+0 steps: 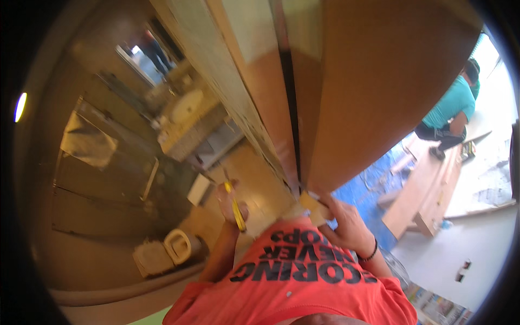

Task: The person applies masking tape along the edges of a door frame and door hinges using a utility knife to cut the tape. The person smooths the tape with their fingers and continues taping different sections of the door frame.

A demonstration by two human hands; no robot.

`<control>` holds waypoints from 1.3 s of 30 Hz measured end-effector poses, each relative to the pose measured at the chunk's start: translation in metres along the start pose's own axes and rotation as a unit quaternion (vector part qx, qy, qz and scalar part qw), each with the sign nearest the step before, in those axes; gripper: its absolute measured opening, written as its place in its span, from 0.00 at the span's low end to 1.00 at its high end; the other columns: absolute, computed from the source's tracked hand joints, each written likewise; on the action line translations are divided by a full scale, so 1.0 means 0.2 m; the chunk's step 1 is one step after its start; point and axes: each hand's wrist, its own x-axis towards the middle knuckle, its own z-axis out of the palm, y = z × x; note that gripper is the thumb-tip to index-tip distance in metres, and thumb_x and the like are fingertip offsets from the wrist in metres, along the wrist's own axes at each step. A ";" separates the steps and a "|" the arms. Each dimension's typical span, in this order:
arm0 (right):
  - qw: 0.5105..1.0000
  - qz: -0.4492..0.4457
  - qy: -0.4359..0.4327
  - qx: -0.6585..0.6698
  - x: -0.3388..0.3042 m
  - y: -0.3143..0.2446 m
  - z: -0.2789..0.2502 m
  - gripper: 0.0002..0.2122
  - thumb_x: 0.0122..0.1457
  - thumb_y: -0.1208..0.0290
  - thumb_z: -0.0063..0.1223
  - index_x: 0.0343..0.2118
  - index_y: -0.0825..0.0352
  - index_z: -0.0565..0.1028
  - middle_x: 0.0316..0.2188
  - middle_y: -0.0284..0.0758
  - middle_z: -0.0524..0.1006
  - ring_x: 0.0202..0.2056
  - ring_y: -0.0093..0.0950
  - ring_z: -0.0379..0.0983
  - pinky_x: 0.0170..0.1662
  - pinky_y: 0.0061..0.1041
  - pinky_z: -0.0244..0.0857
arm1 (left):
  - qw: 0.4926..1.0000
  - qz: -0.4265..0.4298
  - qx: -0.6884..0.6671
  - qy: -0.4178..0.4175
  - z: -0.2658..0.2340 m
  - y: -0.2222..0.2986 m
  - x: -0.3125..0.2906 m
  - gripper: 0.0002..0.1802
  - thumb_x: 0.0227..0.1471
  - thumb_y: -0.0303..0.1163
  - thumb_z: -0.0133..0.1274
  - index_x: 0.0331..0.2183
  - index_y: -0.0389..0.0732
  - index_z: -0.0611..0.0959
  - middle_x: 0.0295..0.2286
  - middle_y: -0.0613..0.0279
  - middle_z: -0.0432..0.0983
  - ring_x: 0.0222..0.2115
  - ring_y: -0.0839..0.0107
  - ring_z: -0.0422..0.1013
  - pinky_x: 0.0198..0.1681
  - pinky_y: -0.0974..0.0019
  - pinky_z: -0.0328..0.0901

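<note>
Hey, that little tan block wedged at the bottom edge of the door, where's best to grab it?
Probably pinch the tan block by its free lower end, coming from the right, where the right hand already grips it; the door covers its upper end.

dim left | daylight glare right | fisheye bend, dark rim | motion blur

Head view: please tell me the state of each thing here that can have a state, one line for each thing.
Left hand: closed around a yellow-handled tool.
Right hand: pinching a small tan block at the door's lower edge.
Wooden door: standing edge-on to the camera, open beside its frame.
Toilet: lid up, seat down.
Other person: crouched on the floor beyond the door.
</note>
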 end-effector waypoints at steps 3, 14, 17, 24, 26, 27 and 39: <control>0.998 0.056 -0.013 0.009 -0.03 0.07 0.05 0.34 0.55 0.75 0.63 0.68 0.67 0.69 0.51 0.48 0.82 0.48 0.50 0.80 0.46 0.44 0.77 | 0.960 -0.222 0.034 -0.165 -0.01 -0.15 -0.59 0.26 0.67 0.45 0.58 0.57 0.37 0.79 0.44 0.45 0.84 0.43 0.49 0.79 0.51 0.46 0.69; 0.984 0.156 -0.082 0.003 -0.15 0.37 0.12 0.10 0.64 0.72 0.57 0.45 0.66 0.84 0.43 0.45 0.86 0.39 0.50 0.81 0.44 0.41 0.76 | 0.499 -0.625 -0.031 -0.599 -0.45 -0.14 -1.83 0.19 0.67 0.35 0.61 0.52 0.34 0.77 0.34 0.48 0.84 0.32 0.53 0.82 0.37 0.55 0.74; 0.938 0.339 -0.065 0.039 -0.31 0.51 0.22 0.11 0.68 0.70 0.56 0.49 0.65 0.85 0.33 0.35 0.85 0.29 0.27 0.79 0.36 0.28 0.73 | 0.509 -0.693 -0.076 -0.506 -0.42 -0.15 -1.92 0.18 0.66 0.34 0.61 0.50 0.34 0.77 0.32 0.48 0.84 0.31 0.54 0.82 0.35 0.57 0.75; 0.845 0.510 0.044 0.152 -0.85 0.92 0.58 0.14 0.73 0.63 0.57 0.53 0.66 0.82 0.32 0.28 0.83 0.28 0.17 0.75 0.31 0.20 0.71 | 0.526 -0.750 -0.196 -0.351 -0.13 -0.49 -1.76 0.16 0.65 0.31 0.62 0.45 0.33 0.75 0.28 0.47 0.83 0.27 0.57 0.83 0.29 0.61 0.76; 0.820 0.546 0.072 0.156 -1.03 0.97 0.65 0.15 0.73 0.61 0.57 0.53 0.65 0.82 0.32 0.28 0.83 0.28 0.17 0.76 0.31 0.20 0.71 | 0.519 -0.759 -0.218 -0.327 -0.02 -0.64 -1.66 0.16 0.65 0.31 0.63 0.44 0.32 0.74 0.27 0.47 0.83 0.25 0.57 0.84 0.28 0.62 0.76; 0.805 0.566 0.082 0.159 -1.12 0.99 0.69 0.15 0.73 0.61 0.58 0.53 0.65 0.82 0.33 0.29 0.83 0.29 0.17 0.76 0.31 0.21 0.72 | 0.545 -0.720 -0.236 -0.359 0.02 -0.73 -1.60 0.16 0.64 0.32 0.64 0.44 0.34 0.75 0.27 0.48 0.85 0.25 0.62 0.83 0.26 0.66 0.74; 0.686 0.711 0.151 0.010 -2.20 0.79 1.53 0.19 0.65 0.60 0.59 0.55 0.64 0.83 0.51 0.46 0.85 0.50 0.38 0.85 0.50 0.41 0.78 | 0.589 -0.478 -0.113 -0.642 0.40 -1.06 -1.34 0.13 0.61 0.33 0.64 0.43 0.41 0.78 0.34 0.64 0.84 0.34 0.72 0.81 0.31 0.68 0.70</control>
